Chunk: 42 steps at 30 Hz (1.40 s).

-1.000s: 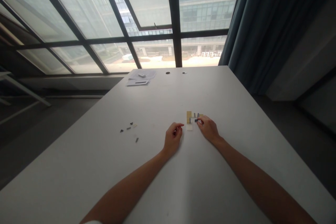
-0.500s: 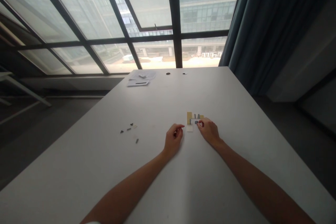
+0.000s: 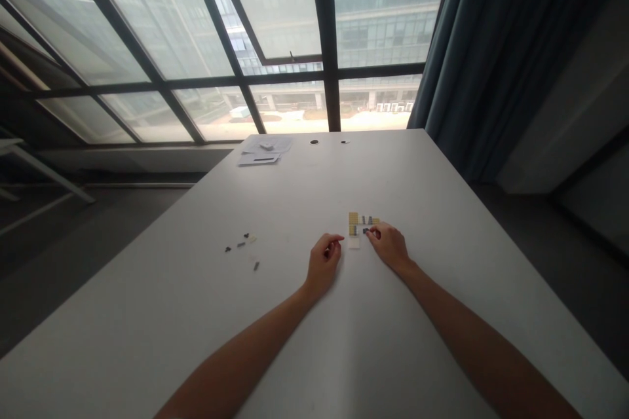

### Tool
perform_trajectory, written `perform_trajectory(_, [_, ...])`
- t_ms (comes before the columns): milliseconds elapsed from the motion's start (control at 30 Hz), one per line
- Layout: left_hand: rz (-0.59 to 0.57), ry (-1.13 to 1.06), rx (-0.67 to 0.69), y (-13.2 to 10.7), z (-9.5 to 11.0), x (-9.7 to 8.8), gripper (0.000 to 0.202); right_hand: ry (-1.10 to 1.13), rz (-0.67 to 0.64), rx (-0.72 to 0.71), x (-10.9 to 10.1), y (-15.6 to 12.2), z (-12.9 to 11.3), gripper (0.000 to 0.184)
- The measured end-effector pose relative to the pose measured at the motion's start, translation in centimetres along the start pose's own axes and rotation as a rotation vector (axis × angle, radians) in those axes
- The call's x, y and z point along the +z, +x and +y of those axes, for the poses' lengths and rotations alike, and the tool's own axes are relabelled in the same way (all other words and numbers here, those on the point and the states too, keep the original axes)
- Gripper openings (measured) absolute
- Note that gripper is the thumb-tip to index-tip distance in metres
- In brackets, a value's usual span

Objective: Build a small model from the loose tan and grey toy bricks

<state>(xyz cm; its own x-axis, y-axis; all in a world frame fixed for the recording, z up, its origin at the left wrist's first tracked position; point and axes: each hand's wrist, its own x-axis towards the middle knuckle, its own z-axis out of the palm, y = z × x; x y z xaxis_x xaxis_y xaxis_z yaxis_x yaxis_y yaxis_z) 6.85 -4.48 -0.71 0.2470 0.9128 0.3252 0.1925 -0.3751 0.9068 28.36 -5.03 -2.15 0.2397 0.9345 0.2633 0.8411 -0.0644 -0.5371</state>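
Note:
My right hand is closed in a pinch, thumb and forefinger on a small dark block-like piece low over the table. Just left of and beyond it is a flat group of small pieces: a yellow studded plate, grey and white bits, and a pale square piece at the near end. My left hand rests on the table left of this group. Its forefinger points toward the pale square, the other fingers are loosely curled, and I see nothing in it.
On the left of the white table several small loose pieces lie scattered, among them a grey bar and a dark piece. Papers lie at the far left corner. A window and a dark curtain stand beyond.
The view has tilted very slightly. My right hand still pinches the small dark piece beside the group, and the piece appears turned a little. My left hand has hardly moved.

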Motion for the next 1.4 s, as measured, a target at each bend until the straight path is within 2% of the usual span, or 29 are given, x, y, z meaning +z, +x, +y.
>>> perform_trajectory(367, [0.004, 0.005, 0.000, 0.13, 0.19, 0.06, 0.021, -0.063, -0.011, -0.033, 0.09, -0.17, 0.06, 0.019])
perform_trajectory(700, [-0.017, 0.000, -0.010, 0.13, -0.62, 0.13, 0.021, -0.059, -0.028, -0.018, 0.09, -0.33, 0.05, 0.024])
perform_trajectory(1100, [-0.032, 0.001, -0.027, 0.21, -0.18, 0.14, 0.021, -0.040, -0.032, -0.038, 0.01, -0.34, 0.04, 0.026])
perform_trajectory(1400, [-0.033, 0.013, -0.010, 0.25, -0.19, 0.14, 0.021, 0.121, 0.110, -0.046, 0.08, -0.43, 0.49, 0.026])
